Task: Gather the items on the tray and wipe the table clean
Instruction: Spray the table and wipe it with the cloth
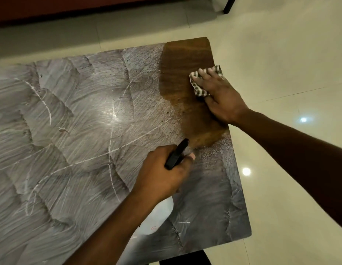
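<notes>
Rounded white bottle (160, 213); checked cloth (198, 90) on streaky table (70, 131).

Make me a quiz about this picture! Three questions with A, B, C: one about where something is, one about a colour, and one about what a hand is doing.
1. Where is the checked cloth?
A. inside a bucket
B. under the right hand on the table
C. hanging on a hook

2. What colour is the wiped patch?
A. green
B. blue
C. brown

3. What is the left hand doing?
A. holding the spray bottle
B. lying flat
C. pointing up

Answers:
1 B: spread fingers press the cloth near the table's right edge.
2 C: bare brown wood shows beside the whitish streaks.
3 A: the fingers curl round the bottle's black head.
</notes>
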Demonstrator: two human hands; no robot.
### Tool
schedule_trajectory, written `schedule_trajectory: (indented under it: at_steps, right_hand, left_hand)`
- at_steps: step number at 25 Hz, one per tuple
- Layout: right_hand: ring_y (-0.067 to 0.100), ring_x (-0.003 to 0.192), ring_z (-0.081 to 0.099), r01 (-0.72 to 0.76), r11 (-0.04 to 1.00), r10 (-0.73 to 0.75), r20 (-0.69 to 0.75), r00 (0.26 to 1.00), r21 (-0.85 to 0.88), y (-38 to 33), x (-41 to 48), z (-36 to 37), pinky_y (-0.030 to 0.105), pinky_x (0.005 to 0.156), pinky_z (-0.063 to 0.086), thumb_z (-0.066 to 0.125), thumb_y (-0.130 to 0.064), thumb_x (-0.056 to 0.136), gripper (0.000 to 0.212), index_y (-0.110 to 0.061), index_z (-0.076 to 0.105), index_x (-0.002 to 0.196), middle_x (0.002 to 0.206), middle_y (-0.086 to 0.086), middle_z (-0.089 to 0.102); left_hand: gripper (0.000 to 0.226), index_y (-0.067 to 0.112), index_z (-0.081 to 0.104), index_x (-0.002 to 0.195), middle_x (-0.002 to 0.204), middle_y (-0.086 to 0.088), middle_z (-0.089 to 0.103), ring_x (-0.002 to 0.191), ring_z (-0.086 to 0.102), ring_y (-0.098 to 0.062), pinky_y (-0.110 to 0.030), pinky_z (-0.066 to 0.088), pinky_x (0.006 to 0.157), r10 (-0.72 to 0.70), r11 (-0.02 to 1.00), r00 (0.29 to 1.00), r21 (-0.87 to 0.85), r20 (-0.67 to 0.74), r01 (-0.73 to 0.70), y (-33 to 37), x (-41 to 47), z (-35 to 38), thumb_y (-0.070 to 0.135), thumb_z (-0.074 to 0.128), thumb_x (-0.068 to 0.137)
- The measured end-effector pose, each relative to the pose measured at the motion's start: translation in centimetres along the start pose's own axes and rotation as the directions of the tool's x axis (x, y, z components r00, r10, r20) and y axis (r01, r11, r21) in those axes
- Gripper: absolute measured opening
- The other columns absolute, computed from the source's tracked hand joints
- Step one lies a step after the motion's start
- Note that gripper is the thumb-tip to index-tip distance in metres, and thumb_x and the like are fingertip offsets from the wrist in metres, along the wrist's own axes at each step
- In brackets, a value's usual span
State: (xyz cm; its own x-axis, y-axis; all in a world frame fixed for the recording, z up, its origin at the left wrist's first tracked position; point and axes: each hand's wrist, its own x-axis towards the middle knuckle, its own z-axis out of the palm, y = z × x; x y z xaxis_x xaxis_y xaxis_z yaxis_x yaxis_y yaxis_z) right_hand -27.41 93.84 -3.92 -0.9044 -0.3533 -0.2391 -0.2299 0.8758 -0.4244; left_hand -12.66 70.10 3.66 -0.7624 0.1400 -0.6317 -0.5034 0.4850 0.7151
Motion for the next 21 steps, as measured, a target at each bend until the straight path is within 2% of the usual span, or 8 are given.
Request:
schedule_trajectory:
  at_steps: [3, 5, 7, 9, 13, 17, 19, 21]
  right_hand:
    - [0.023, 0.166, 0.016, 0.231, 0.966, -0.217, 0.124, 0.968, -0.116, -0.5, -8.5, 2.3, 0.059, 0.132, 0.018, 0.044, -0.017, 0.098, 0.071, -0.028, 0.035, 0.167, 0.177, -0.001, 0.028]
    - [0.019, 0.167, 0.011, 0.431, 0.894, -0.383, 0.291, 0.877, -0.125, -0.6, -12.1, 2.4, 0.06, 0.132, 0.018, 0.049, -0.018, 0.1, 0.072, -0.032, 0.03, 0.169, 0.178, -0.006, 0.023]
    - [0.018, 0.167, 0.01, 0.533, 0.839, -0.464, 0.371, 0.805, -0.106, -0.1, -9.5, 1.4, 0.061, 0.13, 0.023, 0.054, -0.019, 0.103, 0.072, -0.034, 0.029, 0.169, 0.178, -0.008, 0.021]
    - [0.022, 0.167, 0.012, 0.509, 0.853, -0.449, 0.336, 0.828, -0.114, -1.0, -4.2, 0.8, 0.061, 0.129, 0.025, 0.048, -0.023, 0.1, 0.071, -0.033, 0.031, 0.168, 0.178, -0.004, 0.022]
    - [0.026, 0.167, 0.011, 0.236, 0.97, -0.221, 0.194, 0.956, -0.055, -4.3, 3.9, 0.6, 0.059, 0.133, 0.014, 0.046, -0.012, 0.098, 0.074, -0.029, 0.032, 0.168, 0.178, -0.001, 0.022]
    - [0.027, 0.167, 0.013, 0.157, 0.987, -0.152, 0.139, 0.979, -0.027, -3.1, 0.0, 0.3, 0.058, 0.133, 0.013, 0.046, -0.007, 0.095, 0.076, -0.028, 0.034, 0.167, 0.178, 0.001, 0.023]
    - [0.026, 0.166, 0.014, 0.096, 0.995, -0.092, 0.142, 0.986, -0.025, -2.0, -4.7, 0.3, 0.055, 0.133, 0.014, 0.041, -0.013, 0.092, 0.077, -0.028, 0.034, 0.168, 0.178, 0.0, 0.024]
    - [0.024, 0.166, 0.012, 0.129, 0.992, -0.126, 0.197, 0.972, -0.001, -1.0, -8.7, 0.4, 0.047, 0.133, 0.013, 0.041, -0.013, 0.092, 0.077, -0.027, 0.034, 0.168, 0.178, 0.0, 0.023]
  left_hand:
    - [0.032, 0.016, 0.069, 0.08, 0.072, -0.014, 0.076, 0.042, 0.068, -0.019, -0.027, 0.052, 0.043, -0.007, 0.999, 1.0, -0.034, -0.01, 0.007, -0.6, -0.4, -0.5, 0.04, 0.074, 0.1]
    - [0.032, 0.016, 0.07, 0.08, 0.072, -0.013, 0.076, 0.042, 0.069, -0.019, -0.029, 0.055, 0.044, -0.005, 1.0, 1.0, -0.022, -0.022, 0.004, -1.0, -0.3, -0.4, 0.041, 0.074, 0.1]
    - [0.033, 0.016, 0.068, 0.078, 0.07, -0.014, 0.075, 0.043, 0.07, -0.021, -0.028, 0.054, 0.044, -0.002, 1.0, 0.999, -0.026, -0.034, 0.001, -1.2, -0.1, -0.4, 0.041, 0.074, 0.1]
    - [0.034, 0.017, 0.066, 0.076, 0.069, -0.014, 0.074, 0.042, 0.069, -0.022, -0.025, 0.05, 0.044, -0.002, 0.999, 0.999, -0.033, -0.041, 0.001, -1.3, -0.2, -0.3, 0.04, 0.073, 0.1]
    - [0.037, 0.008, 0.069, 0.089, 0.074, -0.017, 0.077, 0.039, 0.068, -0.023, -0.027, 0.05, 0.047, -0.026, 0.998, 0.999, -0.056, -0.047, 0.023, -1.8, -1.1, 0.0, 0.043, 0.072, 0.101]
    - [0.048, 0.005, 0.065, 0.083, 0.071, -0.019, 0.075, 0.045, 0.07, -0.03, -0.041, 0.057, 0.051, -0.022, 1.0, 1.0, -0.011, -0.017, 0.022, -2.8, -2.5, 0.3, 0.049, 0.071, 0.1]
    - [0.048, 0.008, 0.059, 0.074, 0.062, -0.016, 0.072, 0.044, 0.07, -0.028, -0.041, 0.059, 0.053, -0.02, 0.999, 0.999, 0.041, 0.03, 0.019, -3.0, -3.4, 0.8, 0.045, 0.07, 0.102]
    - [0.048, 0.01, 0.058, 0.07, 0.056, -0.014, 0.067, 0.044, 0.069, -0.026, -0.04, 0.061, 0.054, 0.002, 0.996, 0.998, 0.084, 0.068, -0.008, -3.4, -4.5, 1.5, 0.043, 0.071, 0.102]
